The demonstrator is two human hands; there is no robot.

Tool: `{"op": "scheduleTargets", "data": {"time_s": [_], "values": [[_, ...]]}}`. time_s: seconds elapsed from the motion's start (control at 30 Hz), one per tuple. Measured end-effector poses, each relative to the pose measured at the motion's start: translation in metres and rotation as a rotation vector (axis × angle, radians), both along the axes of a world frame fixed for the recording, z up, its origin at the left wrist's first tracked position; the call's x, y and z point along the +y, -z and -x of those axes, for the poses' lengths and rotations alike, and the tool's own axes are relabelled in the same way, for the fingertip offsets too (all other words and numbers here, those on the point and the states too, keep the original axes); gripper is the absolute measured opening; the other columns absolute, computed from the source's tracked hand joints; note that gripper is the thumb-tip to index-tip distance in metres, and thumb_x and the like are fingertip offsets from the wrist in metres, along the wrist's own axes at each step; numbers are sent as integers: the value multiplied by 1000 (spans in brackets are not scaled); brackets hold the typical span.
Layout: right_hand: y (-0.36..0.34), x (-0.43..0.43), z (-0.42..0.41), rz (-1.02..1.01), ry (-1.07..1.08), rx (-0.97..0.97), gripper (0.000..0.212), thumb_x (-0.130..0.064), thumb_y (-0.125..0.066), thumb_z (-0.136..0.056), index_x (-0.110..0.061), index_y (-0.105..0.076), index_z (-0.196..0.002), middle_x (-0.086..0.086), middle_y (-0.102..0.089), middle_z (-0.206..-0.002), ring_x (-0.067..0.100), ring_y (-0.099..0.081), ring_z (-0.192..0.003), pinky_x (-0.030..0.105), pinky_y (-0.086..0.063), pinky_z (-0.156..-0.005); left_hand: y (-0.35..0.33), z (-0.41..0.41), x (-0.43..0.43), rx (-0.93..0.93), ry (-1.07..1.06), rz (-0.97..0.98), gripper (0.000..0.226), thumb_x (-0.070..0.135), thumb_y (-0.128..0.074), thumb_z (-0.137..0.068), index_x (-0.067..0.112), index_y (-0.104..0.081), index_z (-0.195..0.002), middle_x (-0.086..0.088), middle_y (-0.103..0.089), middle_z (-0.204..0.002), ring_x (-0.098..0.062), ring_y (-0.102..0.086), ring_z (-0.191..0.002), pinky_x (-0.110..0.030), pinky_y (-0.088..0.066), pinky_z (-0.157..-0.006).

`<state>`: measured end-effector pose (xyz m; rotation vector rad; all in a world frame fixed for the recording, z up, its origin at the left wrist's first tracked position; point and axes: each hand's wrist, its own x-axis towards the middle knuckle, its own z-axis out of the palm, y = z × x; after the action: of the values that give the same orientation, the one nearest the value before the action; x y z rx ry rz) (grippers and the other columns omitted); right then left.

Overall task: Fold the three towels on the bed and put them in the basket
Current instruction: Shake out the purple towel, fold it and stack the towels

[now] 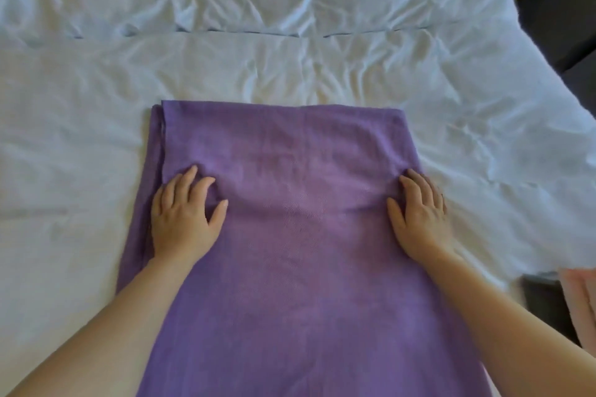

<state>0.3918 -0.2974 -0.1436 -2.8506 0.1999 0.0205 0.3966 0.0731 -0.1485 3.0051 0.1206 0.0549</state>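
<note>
A bed (371,80) with rumpled white bedding (135,3) fills the frame. A purple towel (300,251), folded with an under layer showing along its left edge, lies flat on it from the centre down to the bottom edge.

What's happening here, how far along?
A person presses both hands on a purple terry towel lying on the white-sheeted bed: left hand near its left edge, right hand at its right edge. The towel looks folded over once, layers showing along the left side. A pink cloth peeks in lower right.
</note>
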Motion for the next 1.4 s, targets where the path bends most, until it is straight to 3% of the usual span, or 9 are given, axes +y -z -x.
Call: {"op": "scheduleTargets", "data": {"time_s": [0.17,0.33,0.5,0.63,0.83,1.0,1.1,1.23,1.4], "values": [[-12,18,-107,-192,8,-125,48,-25,-51,-93,-16,-41,-140,5,-34,-151,26,-29,-139,40,-23,-113,-10,-97,-1,-74,-205,175,66,40,-64,-85,15,-40,-141,-14,-34,-151,-35,-34,-136,-52,-23,-110],[-12,6,-181,-73,-58,74,50,-24,-55,-88,-31,-43,-136,2,-48,-140,29,-33,-133,41,-18,-112,-16,-162,36,-22,-516,302,64,46,-59,-88,20,-34,-141,-10,-45,-142,-42,-38,-127,-51,-32,-103],[-20,-14,-209,1,-173,134,15,-39,-66,-82,-30,-57,-89,-4,-57,-86,30,-49,-106,40,-28,-98,-17,-183,57,-72,-353,618,29,29,-69,-85,19,-61,-111,-7,-64,-103,-27,-60,-94,-36,-49,-87],[-29,-30,-216,-39,-288,256,20,-50,-59,-85,-31,-53,-84,-4,-60,-87,21,-54,-97,39,-18,-104,-29,-189,83,-24,-261,735,24,21,-74,-81,22,-66,-104,4,-63,-87,-10,-58,-76,-13,-45,-64],[-48,-55,-225,506,-428,422,26,-61,-47,-86,-45,-57,-104,-14,-51,-91,12,-34,-127,43,6,-112,-19,-187,102,104,-239,592,15,15,-73,-83,7,-68,-95,-11,-65,-101,-28,-60,-97,-31,-43,-85],[-52,-44,-236,727,-393,364,20,-53,-44,-90,-42,-60,-94,-12,-58,-107,16,-39,-122,47,-8,-111,-20,-193,94,238,-182,585,12,10,-73,-81,4,-69,-91,-21,-66,-104,-32,-61,-97,-33,-46,-86],[-49,-43,-234,676,-355,432,18,-51,-52,-89,-38,-62,-95,-3,-54,-118,23,-48,-114,39,-32,-98,-27,-195,97,280,-246,631,15,13,-76,-80,3,-67,-87,-17,-66,-98,-27,-60,-93,-35,-46,-84],[-65,-45,-234,446,-233,357,31,-41,-68,-83,-12,-74,-92,14,-65,-100,34,-59,-97,35,-47,-80,-54,-204,107,102,-202,492,22,21,-77,-78,2,-70,-86,-16,-67,-90,-30,-61,-85,-37,-47,-78],[-112,-37,-230,245,-61,139,25,-30,-78,-72,-5,-76,-75,13,-57,-57,35,-59,-74,30,-32,-54,-96,-206,108,-84,-228,499,13,20,-73,-82,10,-68,-89,-4,-62,-85,-19,-55,-79,-26,-38,-70]]}}
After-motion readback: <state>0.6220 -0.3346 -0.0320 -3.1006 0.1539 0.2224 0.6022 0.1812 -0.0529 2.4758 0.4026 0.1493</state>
